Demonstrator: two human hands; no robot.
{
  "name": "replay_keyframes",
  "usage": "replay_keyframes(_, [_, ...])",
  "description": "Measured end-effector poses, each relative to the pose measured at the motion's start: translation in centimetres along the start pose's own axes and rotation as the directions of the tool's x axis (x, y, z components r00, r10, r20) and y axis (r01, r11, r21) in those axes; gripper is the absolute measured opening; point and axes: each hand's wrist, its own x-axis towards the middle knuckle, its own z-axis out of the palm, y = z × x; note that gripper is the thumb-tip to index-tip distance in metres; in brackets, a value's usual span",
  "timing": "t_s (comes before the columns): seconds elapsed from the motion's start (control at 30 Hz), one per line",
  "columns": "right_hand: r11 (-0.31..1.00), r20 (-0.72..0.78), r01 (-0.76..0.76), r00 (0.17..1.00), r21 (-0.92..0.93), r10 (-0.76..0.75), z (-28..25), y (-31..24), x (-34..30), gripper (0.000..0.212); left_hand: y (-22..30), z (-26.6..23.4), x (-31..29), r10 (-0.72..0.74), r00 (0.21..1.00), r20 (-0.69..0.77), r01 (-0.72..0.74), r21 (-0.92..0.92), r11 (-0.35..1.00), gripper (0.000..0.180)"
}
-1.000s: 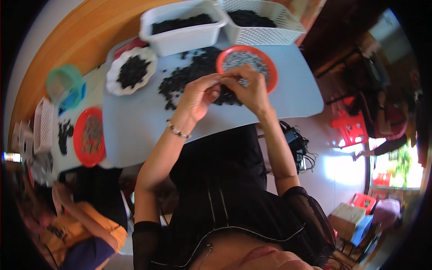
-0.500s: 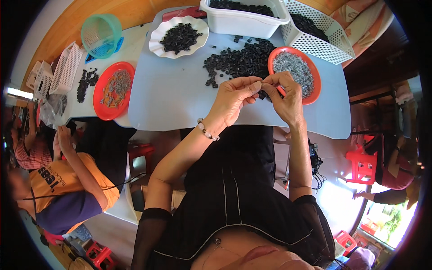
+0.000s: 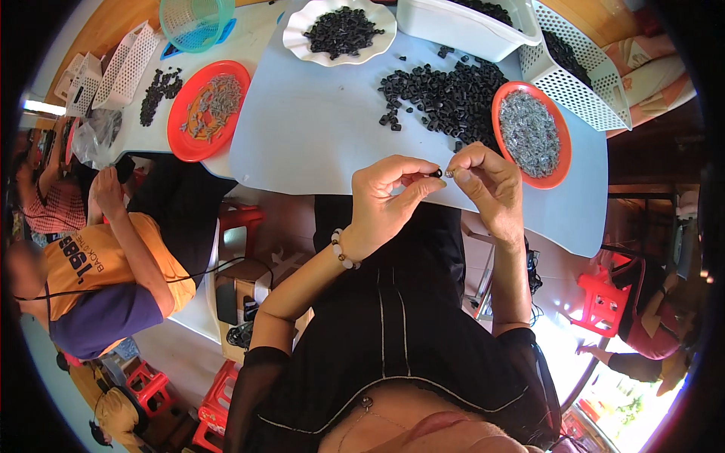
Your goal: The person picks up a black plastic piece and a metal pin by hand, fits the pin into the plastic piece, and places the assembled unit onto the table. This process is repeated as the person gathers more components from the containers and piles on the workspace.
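Near the front edge of the table, my left hand [image 3: 384, 198] pinches a small black piece [image 3: 436, 173] between thumb and forefinger. Facing it across a narrow gap, my right hand [image 3: 492, 195] grips a small shiny piece [image 3: 449, 173] between thumb and fingertips. Just beyond them lies a loose heap of small black pieces [image 3: 453, 98]. Beside my right hand is a red plate [image 3: 565, 167] filled with small clear, silvery pieces [image 3: 530, 132]. A white scalloped plate [image 3: 297, 47] farther back carries more of the black pieces.
Across the back of the table [image 3: 317, 128] stand a white tub [image 3: 468, 34] and a white perforated basket [image 3: 596, 98]. On the left table are another red plate [image 3: 181, 140] and a green basket [image 3: 198, 26]. A person in orange and purple [image 3: 113, 302] sits there.
My hands have drawn slightly apart, so the black piece and the shiny piece now show separately. My view has shifted, putting the table's contents higher and farther right.
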Motion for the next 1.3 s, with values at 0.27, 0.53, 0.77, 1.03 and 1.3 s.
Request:
replay_keyframes(0.27, [0.983, -0.006, -0.147, 0.989, 0.112, 0.149, 0.7, -0.1, 0.6, 0.017, 1.2, -0.8, 1.2, 0.038, 0.999, 0.030, -0.042, 0.160, 0.986, 0.017])
replay_keyframes(0.53, [0.960, 0.040, -0.279, 0.959, -0.032, 0.280, -0.6, -0.8, 0.4, 0.020, 2.3, -0.6, 2.3, 0.153, 0.966, 0.211, -0.225, 0.383, 0.896, 0.019])
replay_keyframes(0.77, [0.960, 0.009, -0.274, 0.962, -0.062, 0.275, -0.8, -0.7, 0.2, 0.021, 2.0, 0.3, 2.8, 0.345, 0.890, 0.297, -0.454, 0.532, 0.715, 0.022])
replay_keyframes(1.03, [0.903, -0.130, -0.178, 0.982, -0.390, 0.137, -1.3, -0.6, -0.4, 0.022, 0.0, 2.4, 2.7, 0.328, 0.903, 0.279, -0.428, 0.502, 0.751, 0.027])
replay_keyframes(1.3, [0.936, -0.129, -0.188, 0.979, -0.299, 0.155, -2.2, -0.2, -0.7, 0.024, 0.4, 3.4, 2.3, 0.274, 0.930, 0.243, -0.358, 0.448, 0.819, 0.026])
